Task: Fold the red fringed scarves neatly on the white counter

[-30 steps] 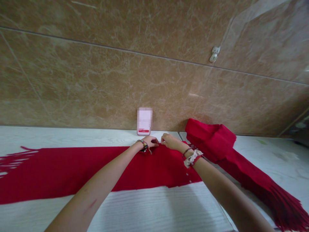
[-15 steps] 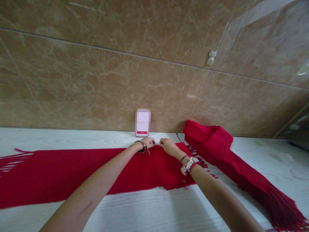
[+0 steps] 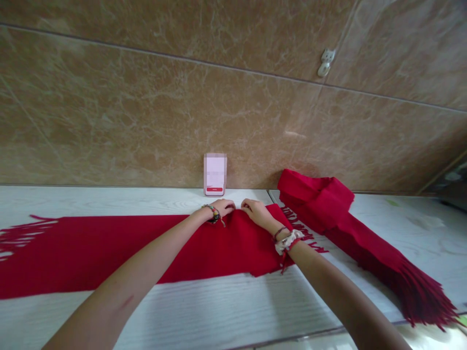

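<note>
A long red fringed scarf lies spread from left to right across a white wood-grain surface, its right part doubled over in layers. At its far edge my left hand has its fingers curled, pinching the cloth. Just to the right, my right hand is closed on the same edge, with a small gap between the two hands. The cloth rises slightly between them. My fingertips are partly hidden. Bracelets circle both wrists.
A phone with a lit screen leans against the brown marbled tile wall. To the right lies a second red scarf, loosely folded, its fringe toward the near right. A small white cat-shaped hook is on the wall.
The camera view has tilted down a little, so everything sits higher and the near edge of the surface shows. Both hands stay at the scarf's far edge, the left fingers curled closer to the cloth.
</note>
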`<state>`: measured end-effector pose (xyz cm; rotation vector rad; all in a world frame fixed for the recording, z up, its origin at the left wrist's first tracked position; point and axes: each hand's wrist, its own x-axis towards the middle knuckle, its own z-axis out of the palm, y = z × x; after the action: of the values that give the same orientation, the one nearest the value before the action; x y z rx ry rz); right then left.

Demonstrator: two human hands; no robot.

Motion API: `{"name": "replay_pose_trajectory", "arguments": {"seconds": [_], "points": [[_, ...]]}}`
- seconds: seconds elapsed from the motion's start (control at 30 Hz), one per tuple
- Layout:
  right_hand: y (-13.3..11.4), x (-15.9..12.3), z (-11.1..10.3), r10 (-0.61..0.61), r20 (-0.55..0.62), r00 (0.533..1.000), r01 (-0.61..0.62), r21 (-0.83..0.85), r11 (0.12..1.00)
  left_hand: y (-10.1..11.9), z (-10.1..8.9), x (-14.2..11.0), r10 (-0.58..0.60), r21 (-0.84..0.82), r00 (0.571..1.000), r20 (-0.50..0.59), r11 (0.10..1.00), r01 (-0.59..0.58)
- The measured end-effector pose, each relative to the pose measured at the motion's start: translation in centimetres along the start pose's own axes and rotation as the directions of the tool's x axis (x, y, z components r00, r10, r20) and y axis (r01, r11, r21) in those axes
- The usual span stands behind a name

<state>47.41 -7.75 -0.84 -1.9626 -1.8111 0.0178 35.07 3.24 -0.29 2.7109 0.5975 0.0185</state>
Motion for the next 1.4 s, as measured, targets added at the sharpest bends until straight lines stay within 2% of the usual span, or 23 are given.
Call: {"name": "replay_pose_trajectory", "arguments": {"seconds": [0.17,0.27,0.37,0.47,0.57,0.67,0.7,0.77,0.83,0.9,1.0,1.07,1.2,1.4], "points": [[-0.6,-1.4,-1.3,-0.122,-0.053,0.991,0.115,-0.115,0.987,-0.5,0.7,-4.1,-0.201,0.128,0.977,-0.073,0.969,0.209],[-1.3,-3.4,-1.6,-0.167,0.092,0.982,0.184,-0.223,0.957,-1.5,1.2,-7.5,-0.391,0.222,0.919,-0.046,0.893,0.391],[-1.5,-5.0,-1.4,-0.15,0.23,0.962,0.219,-0.313,0.924,-2.3,1.2,-10.0,-0.534,0.219,0.843,-0.067,0.816,0.534],[-0.9,-5.6,-1.4,-0.122,0.244,0.962,0.212,-0.387,0.897,-2.9,0.7,-11.4,-0.603,0.184,0.792,-0.097,0.771,0.609],[-0.1,-5.6,-1.7,-0.095,0.234,0.968,0.193,-0.442,0.876,-3.6,0.3,-12.2,-0.636,0.151,0.764,-0.104,0.749,0.645],[-0.5,-5.9,-2.4,-0.105,0.163,0.981,0.166,-0.427,0.889,-4.0,0.2,-12.7,-0.642,0.164,0.753,-0.148,0.735,0.658],[-0.9,-6.1,-2.8,-0.129,0.137,0.982,0.174,-0.392,0.903,-3.9,0.3,-12.8,-0.619,0.186,0.766,-0.173,0.743,0.643],[-1.8,-6.9,-3.7,-0.202,0.119,0.972,0.228,-0.283,0.932,-3.1,0.3,-12.9,-0.509,0.248,0.833,-0.216,0.797,0.551],[-2.5,-8.2,-4.8,-0.271,0.147,0.951,0.295,-0.173,0.94,-1.5,0.3,-12.7,-0.305,0.304,0.928,-0.215,0.882,0.36],[-2.7,-9.7,-6.0,-0.292,0.187,0.938,0.318,-0.129,0.939,0.7,0.5,-12.3,-0.064,0.317,0.983,-0.169,0.941,0.116],[-2.3,-12.1,-7.4,-0.247,0.234,0.94,0.291,-0.175,0.941,4.3,1.3,-11.6,0.197,0.303,0.975,-0.103,0.94,-0.158],[-1.9,-13.4,-8.0,-0.222,0.252,0.942,0.278,-0.217,0.936,6.3,2.0,-11.3,0.288,0.34,0.955,-0.069,0.907,-0.249],[-1.6,-14.7,-8.0,-0.239,0.245,0.94,0.307,-0.296,0.905,8.4,3.3,-11.0,0.338,0.449,0.94,-0.046,0.848,-0.282],[-2.3,-14.3,-6.9,-0.318,0.263,0.911,0.403,-0.402,0.822,8.7,3.2,-11.3,0.332,0.498,0.942,-0.047,0.825,-0.266]]}}
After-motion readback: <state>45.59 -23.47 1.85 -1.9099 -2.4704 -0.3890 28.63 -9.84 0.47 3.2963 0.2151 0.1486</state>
